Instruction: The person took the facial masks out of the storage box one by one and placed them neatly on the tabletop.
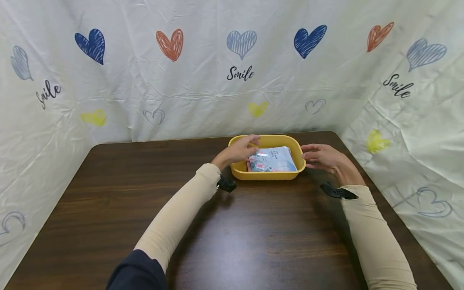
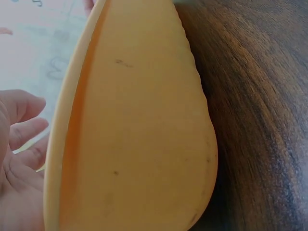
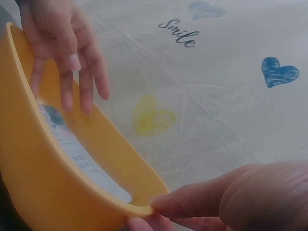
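A yellow plastic basin [image 1: 266,176] stands at the far right part of the table. Inside lies a flat, pale blue printed packet [image 1: 272,159] with pink flowers and dark lettering; a reddish edge shows beneath it. My left hand [image 1: 239,151] hangs over the basin's left end, fingers loosely extended and holding nothing. In the right wrist view, the left hand [image 3: 67,53] reaches down above the packet [image 3: 79,156]. At the basin's right end, my right hand [image 1: 326,157] pinches the rim, its thumb [image 3: 187,198] on the edge and fingertips below. The basin's outer wall [image 2: 139,115] fills the left wrist view.
The dark wood table [image 1: 232,233] stretches toward me and to the left. White cloth [image 1: 203,72] printed with hearts and "Smile" hangs behind it and along both sides. Each wrist wears a black strap [image 1: 337,191] over a beige sleeve [image 1: 181,217].
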### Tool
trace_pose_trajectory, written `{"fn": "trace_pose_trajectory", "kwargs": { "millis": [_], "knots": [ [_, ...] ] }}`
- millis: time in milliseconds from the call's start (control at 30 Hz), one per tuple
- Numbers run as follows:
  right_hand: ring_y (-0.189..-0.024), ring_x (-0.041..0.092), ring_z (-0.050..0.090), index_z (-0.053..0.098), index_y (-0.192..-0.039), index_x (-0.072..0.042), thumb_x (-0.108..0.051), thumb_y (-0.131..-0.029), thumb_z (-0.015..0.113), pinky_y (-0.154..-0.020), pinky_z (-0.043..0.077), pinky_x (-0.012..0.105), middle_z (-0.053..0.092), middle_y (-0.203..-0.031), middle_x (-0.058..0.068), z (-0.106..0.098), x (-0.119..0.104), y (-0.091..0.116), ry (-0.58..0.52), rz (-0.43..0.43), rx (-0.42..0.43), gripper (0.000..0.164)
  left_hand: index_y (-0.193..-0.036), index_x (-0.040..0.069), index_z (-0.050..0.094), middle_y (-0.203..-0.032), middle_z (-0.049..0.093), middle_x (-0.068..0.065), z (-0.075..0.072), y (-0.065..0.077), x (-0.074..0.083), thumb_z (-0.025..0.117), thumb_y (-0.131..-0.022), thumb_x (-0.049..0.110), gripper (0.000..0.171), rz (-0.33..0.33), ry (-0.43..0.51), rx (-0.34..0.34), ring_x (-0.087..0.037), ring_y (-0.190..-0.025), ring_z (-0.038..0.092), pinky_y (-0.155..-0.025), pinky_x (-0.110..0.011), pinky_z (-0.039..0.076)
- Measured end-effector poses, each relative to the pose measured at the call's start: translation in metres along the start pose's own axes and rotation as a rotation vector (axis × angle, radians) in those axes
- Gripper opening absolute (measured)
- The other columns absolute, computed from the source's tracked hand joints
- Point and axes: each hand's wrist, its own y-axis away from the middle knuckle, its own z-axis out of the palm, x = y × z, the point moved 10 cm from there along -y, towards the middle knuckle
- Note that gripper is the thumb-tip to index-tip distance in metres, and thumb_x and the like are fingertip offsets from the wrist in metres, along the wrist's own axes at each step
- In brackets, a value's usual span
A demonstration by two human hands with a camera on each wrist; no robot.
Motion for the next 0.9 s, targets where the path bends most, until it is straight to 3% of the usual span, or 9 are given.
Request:
{"fn": "trace_pose_trajectory", "kwargs": {
  "millis": [167,400,633,900],
  "knots": [
    [-0.096,0.009,0.065,0.032,-0.156,0.0,-0.013,-0.103,0.059,-0.087,0.058,0.028,0.061,-0.12,0.003,-0.001,0.001,-0.001,-0.001,-0.006,-0.003,0.061,-0.157,0.007,0.035,-0.152,0.047,-0.017,-0.002,-0.002,0.001,0.045,-0.109,0.023,0.051,0.012,-0.052,0.029,-0.026,-0.131,0.053,-0.104,-0.04,0.048],
    [-0.096,0.01,0.065,0.033,-0.155,0.0,-0.013,-0.103,0.06,-0.086,0.059,0.027,0.061,-0.122,0.004,-0.001,0.001,-0.002,-0.005,-0.011,0.001,0.06,-0.151,0.005,0.044,-0.152,0.048,-0.014,-0.008,-0.004,0.004,0.048,-0.107,0.014,0.045,0.033,-0.056,0.11,-0.029,-0.139,0.047,-0.113,-0.041,0.043],
    [-0.095,0.01,0.064,0.031,-0.156,0.0,-0.013,-0.102,0.061,-0.084,0.059,0.026,0.061,-0.119,0.001,-0.001,0.002,-0.002,-0.022,-0.007,-0.001,0.062,-0.149,0.004,0.047,-0.153,0.045,-0.015,-0.012,-0.002,0.0,0.053,-0.104,0.009,0.046,0.008,0.04,0.169,-0.028,-0.136,0.049,-0.096,-0.038,0.056],
    [-0.095,0.01,0.064,0.03,-0.156,0.0,-0.012,-0.103,0.06,-0.083,0.059,0.025,0.061,-0.118,0.002,-0.002,0.002,-0.003,-0.032,-0.008,-0.008,0.062,-0.15,0.006,0.045,-0.146,0.054,-0.015,-0.012,-0.003,-0.001,0.059,-0.1,0.003,0.052,-0.036,0.121,0.2,-0.025,-0.104,0.066,-0.083,-0.038,0.06]
  ]
}}
